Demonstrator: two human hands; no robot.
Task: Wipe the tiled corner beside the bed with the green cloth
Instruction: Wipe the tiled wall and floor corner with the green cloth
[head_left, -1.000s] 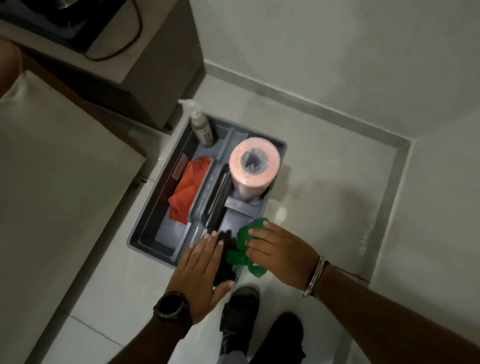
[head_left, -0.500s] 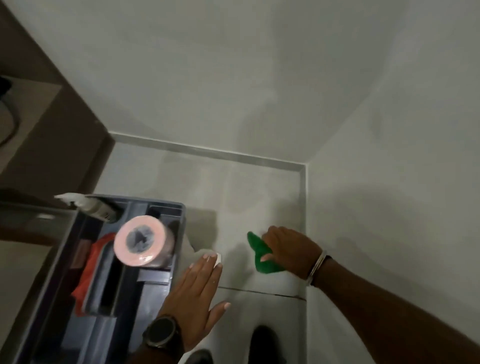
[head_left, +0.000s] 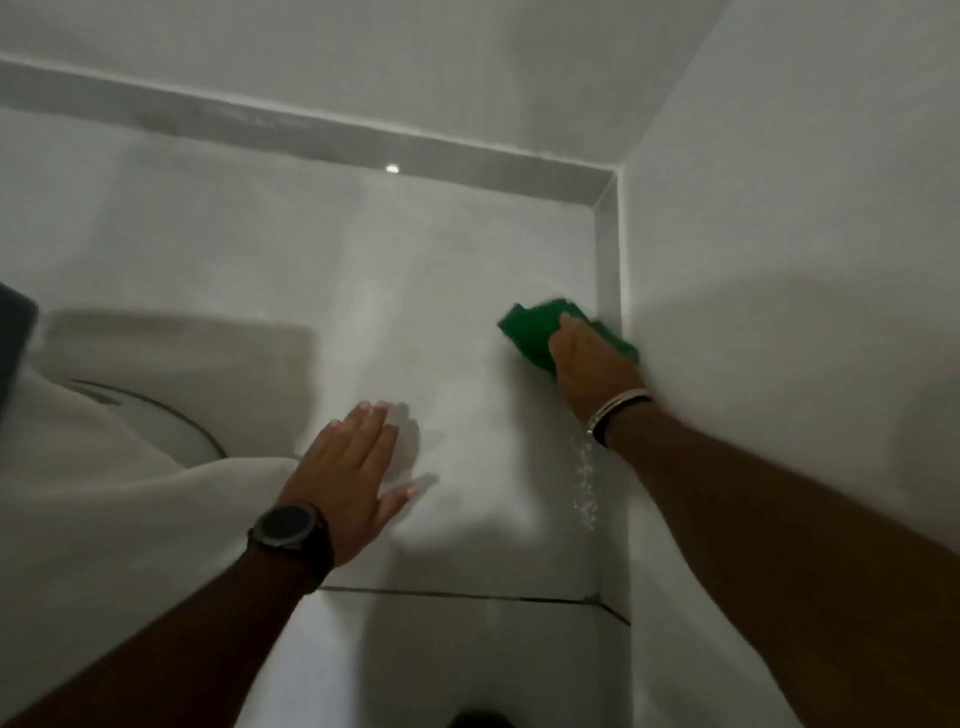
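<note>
The green cloth (head_left: 535, 332) lies pressed on the pale floor tile against the right wall's skirting. My right hand (head_left: 592, 369) is on top of it, fingers closed over the cloth, a metal bangle on the wrist. My left hand (head_left: 353, 467) rests flat on the tile to the left, fingers spread, holding nothing, a dark watch on its wrist. The tiled corner (head_left: 605, 192) where the two skirting strips meet is farther ahead of the cloth.
A pale fabric (head_left: 104, 467) with a dark curved line covers the lower left. A grey-blue edge of the caddy (head_left: 15, 338) shows at the far left. White specks (head_left: 584, 483) lie along the right skirting. A dark grout line (head_left: 467, 595) crosses the floor.
My right hand has carried the green cloth from the caddy to the floor by the right wall and pushed it toward the corner. My left hand came off the caddy onto the tile. The view shifted right.
</note>
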